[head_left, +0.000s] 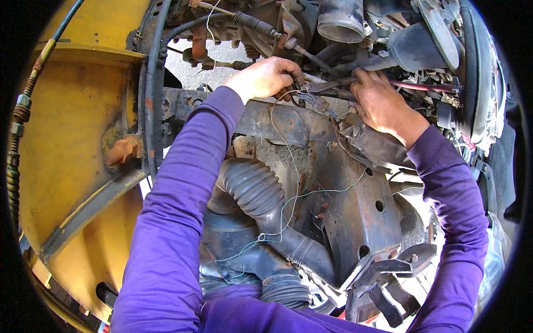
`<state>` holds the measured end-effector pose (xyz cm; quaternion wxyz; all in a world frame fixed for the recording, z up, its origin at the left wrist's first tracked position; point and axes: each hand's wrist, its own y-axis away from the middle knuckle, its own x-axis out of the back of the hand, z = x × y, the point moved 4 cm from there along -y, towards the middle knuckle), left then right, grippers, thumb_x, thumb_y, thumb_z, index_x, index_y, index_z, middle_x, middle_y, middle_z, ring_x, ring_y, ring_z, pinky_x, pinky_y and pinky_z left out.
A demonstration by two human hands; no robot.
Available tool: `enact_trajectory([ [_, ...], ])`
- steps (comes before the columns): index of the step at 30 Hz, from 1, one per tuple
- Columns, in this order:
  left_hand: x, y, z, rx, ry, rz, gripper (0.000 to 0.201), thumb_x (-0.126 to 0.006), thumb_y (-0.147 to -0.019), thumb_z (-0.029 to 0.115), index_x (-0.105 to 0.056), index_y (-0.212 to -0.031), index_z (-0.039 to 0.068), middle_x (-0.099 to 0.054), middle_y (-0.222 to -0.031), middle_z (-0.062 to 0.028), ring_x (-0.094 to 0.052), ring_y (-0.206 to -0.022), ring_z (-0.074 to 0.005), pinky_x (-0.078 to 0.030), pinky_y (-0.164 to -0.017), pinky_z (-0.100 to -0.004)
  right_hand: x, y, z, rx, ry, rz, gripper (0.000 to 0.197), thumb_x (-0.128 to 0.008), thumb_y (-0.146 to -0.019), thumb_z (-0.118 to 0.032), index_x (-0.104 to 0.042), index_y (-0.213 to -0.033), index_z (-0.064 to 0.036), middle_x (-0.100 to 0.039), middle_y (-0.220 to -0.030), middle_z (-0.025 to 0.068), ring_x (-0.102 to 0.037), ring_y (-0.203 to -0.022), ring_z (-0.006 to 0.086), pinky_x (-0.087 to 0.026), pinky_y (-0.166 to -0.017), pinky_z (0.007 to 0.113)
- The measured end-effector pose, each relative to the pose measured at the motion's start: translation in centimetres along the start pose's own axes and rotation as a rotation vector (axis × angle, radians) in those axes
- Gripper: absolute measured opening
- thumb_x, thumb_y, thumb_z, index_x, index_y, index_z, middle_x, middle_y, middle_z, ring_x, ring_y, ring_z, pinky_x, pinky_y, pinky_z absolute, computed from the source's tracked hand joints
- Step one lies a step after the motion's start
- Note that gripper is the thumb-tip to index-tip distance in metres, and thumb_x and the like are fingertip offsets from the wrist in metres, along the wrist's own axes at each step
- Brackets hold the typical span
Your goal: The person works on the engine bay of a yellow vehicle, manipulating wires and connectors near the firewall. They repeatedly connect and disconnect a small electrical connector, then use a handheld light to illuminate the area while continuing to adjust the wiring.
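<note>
Both hands reach into an engine bay, sleeves purple. My left hand (265,77) is closed, its curled fingertips at a small bunch of thin wires (312,101) above the frame rail (272,121). My right hand (383,104) is closed too, its fingers bent round a dark, narrow piece (330,85) that points toward my left hand. A slim reddish rod or cable (425,86) shows on the other side of that hand; whether it joins the dark piece is hidden. A pale thin wire (296,166) hangs from near my left fingers and loops down.
A yellow body panel (83,155) stands at the left, beside a greasy cable (21,114). Ribbed black ducting (252,186) and a rusty bracket with holes (361,211) lie below my hands. A round dark canister (419,47) and an open pipe end (340,28) sit beyond.
</note>
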<state>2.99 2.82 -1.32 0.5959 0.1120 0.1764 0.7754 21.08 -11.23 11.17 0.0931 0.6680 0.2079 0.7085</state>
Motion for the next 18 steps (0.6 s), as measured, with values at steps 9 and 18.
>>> enact_trajectory([
  [9, 0.5, 0.0, 0.1, -0.046, -0.249, 0.11, 0.032, -0.061, -0.089, 0.017, -0.073, -0.115, 0.002, -0.076, -0.102, -0.0162, -0.073, -0.09, -0.0255, -0.055, -0.087, -0.0368, -0.8, -0.8, 0.2, 0.035, -0.067, -0.044, 0.032, -0.067, -0.089, -0.017, -0.065, -0.115, 0.0009, -0.05, -0.138, 0.024, -0.049, -0.131, 0.0401, -0.038, -0.111, 0.05],
  [18, 0.6, 0.2, 0.5, -0.071, -0.386, 0.131, 0.033, -0.062, -0.088, 0.019, -0.073, -0.113, 0.002, -0.075, -0.104, -0.0198, -0.073, -0.096, -0.03, -0.054, -0.089, -0.0381, -2.0, -1.1, 0.1, 0.099, 0.076, -0.046, 0.032, -0.064, -0.088, -0.012, -0.067, -0.12, -0.0061, -0.049, -0.145, 0.0178, -0.047, -0.136, 0.037, -0.037, -0.115, 0.046],
])
